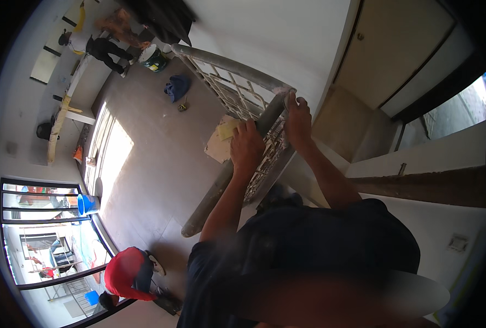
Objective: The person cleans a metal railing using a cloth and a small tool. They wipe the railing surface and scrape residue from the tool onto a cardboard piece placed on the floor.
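Floor (161, 164): grey, tiled, left of and below the left fingers (243, 130); sunlit patch (115, 153) far to their left. Items thereon:
– Bundle (177, 88), blue: ahead and left of those fingers.
– Small item (183, 105), yellow and dark, kind unclear: just beside the bundle, slightly nearer the fingers.
– Bucket (153, 59), light-rimmed, multicoloured: beyond the bundle, farther from the fingers.

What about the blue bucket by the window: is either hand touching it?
No, the left hand and right hand are both at the gray handrail, away from the bucket.
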Action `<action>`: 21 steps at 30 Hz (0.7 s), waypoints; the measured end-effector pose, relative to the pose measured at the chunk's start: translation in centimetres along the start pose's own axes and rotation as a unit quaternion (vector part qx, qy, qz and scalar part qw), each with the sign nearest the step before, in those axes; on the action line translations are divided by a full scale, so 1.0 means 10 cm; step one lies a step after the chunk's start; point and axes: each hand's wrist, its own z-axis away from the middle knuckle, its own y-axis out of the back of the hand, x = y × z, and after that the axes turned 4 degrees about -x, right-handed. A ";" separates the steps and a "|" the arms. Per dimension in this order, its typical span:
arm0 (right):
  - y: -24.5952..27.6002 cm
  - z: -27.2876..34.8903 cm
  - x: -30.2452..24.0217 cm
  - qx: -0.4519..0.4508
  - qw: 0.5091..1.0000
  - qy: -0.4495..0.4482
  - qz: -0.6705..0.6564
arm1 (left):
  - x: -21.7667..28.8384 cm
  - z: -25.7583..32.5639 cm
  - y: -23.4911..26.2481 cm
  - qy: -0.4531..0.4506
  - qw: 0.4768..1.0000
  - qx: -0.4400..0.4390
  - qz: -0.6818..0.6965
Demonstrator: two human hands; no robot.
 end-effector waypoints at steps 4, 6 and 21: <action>-0.43 -0.03 0.10 0.120 0.985 0.125 -0.026 | 0.04 -0.08 0.01 0.018 1.000 -0.026 0.005; -0.51 0.03 0.25 0.136 0.984 0.113 0.027 | 0.03 -0.10 0.01 -0.004 1.000 -0.010 0.016; -0.38 0.10 0.15 -0.101 0.916 -0.190 -0.340 | 0.01 -0.62 -0.40 -0.086 0.978 -0.035 0.186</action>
